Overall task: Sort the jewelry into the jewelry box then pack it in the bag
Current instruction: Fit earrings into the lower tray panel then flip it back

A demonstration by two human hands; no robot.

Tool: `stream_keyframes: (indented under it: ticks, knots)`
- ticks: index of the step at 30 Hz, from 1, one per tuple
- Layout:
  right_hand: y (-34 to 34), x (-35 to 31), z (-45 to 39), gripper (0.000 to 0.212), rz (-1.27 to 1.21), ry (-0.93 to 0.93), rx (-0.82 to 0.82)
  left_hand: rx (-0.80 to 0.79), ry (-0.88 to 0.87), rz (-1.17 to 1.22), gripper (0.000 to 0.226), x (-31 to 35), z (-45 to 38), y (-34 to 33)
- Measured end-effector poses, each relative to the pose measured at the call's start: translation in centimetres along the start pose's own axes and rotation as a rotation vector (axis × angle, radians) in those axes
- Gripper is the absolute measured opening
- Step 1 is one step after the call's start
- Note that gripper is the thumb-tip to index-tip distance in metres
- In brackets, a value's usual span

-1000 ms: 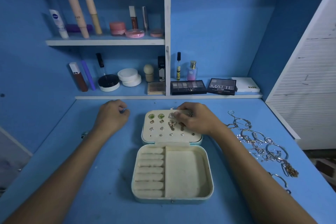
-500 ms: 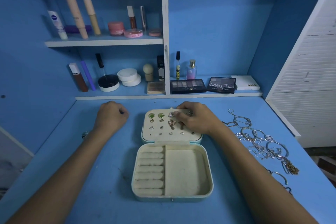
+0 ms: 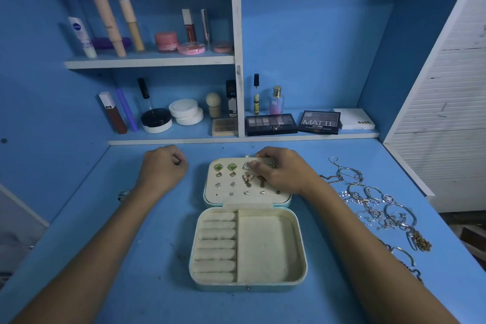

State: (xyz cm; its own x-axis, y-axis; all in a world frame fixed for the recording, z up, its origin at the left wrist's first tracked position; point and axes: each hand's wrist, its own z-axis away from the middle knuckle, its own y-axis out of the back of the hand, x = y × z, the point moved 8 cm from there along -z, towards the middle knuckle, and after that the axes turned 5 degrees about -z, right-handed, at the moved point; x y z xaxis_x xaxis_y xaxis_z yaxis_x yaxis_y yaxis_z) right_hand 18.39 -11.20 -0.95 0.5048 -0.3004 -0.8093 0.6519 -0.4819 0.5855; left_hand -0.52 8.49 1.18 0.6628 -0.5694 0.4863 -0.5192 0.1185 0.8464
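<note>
A pale jewelry box [image 3: 294, 250] lies open on the blue desk, with ring rolls at its left and a bare tray at its right. Its lid [image 3: 223, 193] lies flat behind it and carries several earrings, among them two green ones [image 3: 225, 167] and a butterfly [image 3: 248, 178]. My right hand [image 3: 282, 172] rests on the lid's top right; its curled fingertips pinch a small earring beside a silver fan earring [image 3: 246, 165], and the pinched piece is mostly hidden. My left hand [image 3: 161, 167] is a loose fist on the desk left of the lid, with nothing visible in it.
A heap of silver and gold chains and bangles [image 3: 378, 208] spreads over the desk at the right. A single ring [image 3: 123, 194] lies by my left wrist. Shelves behind hold cosmetics and eyeshadow palettes [image 3: 319, 122]. A white slatted panel [image 3: 447, 102] bounds the right side.
Both hands keep almost the same places. My right fingertips have shifted slightly on the lid's top row; the view has drifted a little.
</note>
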Motion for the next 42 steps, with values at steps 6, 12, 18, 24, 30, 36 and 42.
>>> stream_keyframes:
  ticks: [6, 12, 18, 24, 30, 36, 42]
  knots:
    - [0.0, 0.1, 0.0, 0.019, 0.003, -0.003, 0.002, -0.045, -0.007, 0.264, 0.009, 1.0, 2.3, 0.7]
    - [0.0, 0.6, -0.1, 0.024, 0.005, -0.011, 0.011, -0.089, -0.101, 0.398, 0.019, 2.4, 4.8, 0.6]
    - [0.0, 0.8, -0.1, 0.029, 0.002, -0.009, 0.03, -0.159, -0.17, 0.406, 0.017, 3.4, 6.8, 0.5]
    - [0.0, 0.8, 0.0, 0.028, 0.0, -0.009, 0.034, -0.196, -0.197, 0.395, 0.018, 3.5, 7.4, 0.2]
    - [0.0, 0.8, 0.0, 0.029, 0.007, -0.006, 0.036, -0.204, -0.202, 0.372, 0.019, 3.3, 7.5, -0.1]
    - [0.0, 0.8, -0.1, 0.03, 0.017, -0.005, 0.036, -0.199, -0.219, 0.345, 0.018, 3.7, 7.5, 0.1]
    - [0.0, 0.6, 0.0, 0.028, 0.008, -0.005, 0.039, -0.247, -0.349, 0.181, 0.017, 5.3, 7.4, 0.5]
